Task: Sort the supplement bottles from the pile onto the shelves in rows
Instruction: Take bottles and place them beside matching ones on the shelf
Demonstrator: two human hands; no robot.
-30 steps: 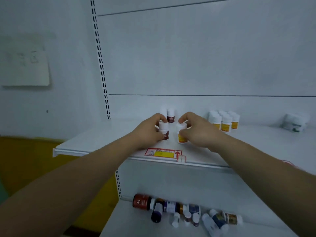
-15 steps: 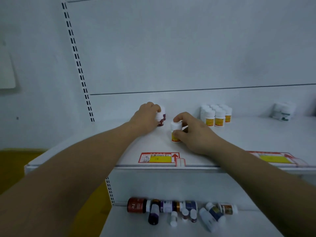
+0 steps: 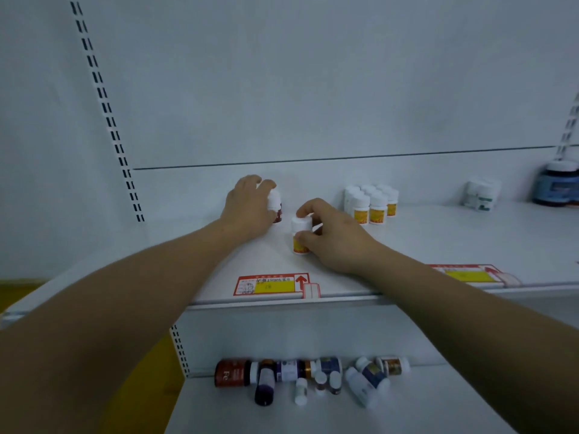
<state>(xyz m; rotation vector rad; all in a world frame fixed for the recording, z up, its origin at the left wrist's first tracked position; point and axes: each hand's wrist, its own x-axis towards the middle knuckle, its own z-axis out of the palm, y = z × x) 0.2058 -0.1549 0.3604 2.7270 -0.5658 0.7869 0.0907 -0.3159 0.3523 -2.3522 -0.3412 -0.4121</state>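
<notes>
Two bottles are in hand on the upper shelf [image 3: 438,239], one to each hand. The right hand [image 3: 335,239] pinches a yellow-label bottle [image 3: 300,238], with the forefinger curled over the white cap and the thumb against the label. The bottle stands upright, its long axis vertical, and I cannot tell whether its base rests on the shelf or hangs just above it. It sits roughly midway between the front edge and the back wall, left of the shelf's middle. The left hand [image 3: 249,208] is curled round a red-label bottle [image 3: 275,205], also upright, further back and to the left.

To my eye, the next move turns on the group of yellow-label bottles [image 3: 371,202] standing in rows near the back edge. That group lies to the right of the held bottle and deeper in, beyond the right hand's own knuckles. To join its front, the bottle would have to travel right and back while kept upright. The right hand is plainly the nearer one for that; the left is well apart from the group.

Many bottles in the pile [image 3: 313,375] lie on their sides against the back edge of the lower shelf [image 3: 423,408], so the sorting looks far from done.
</notes>
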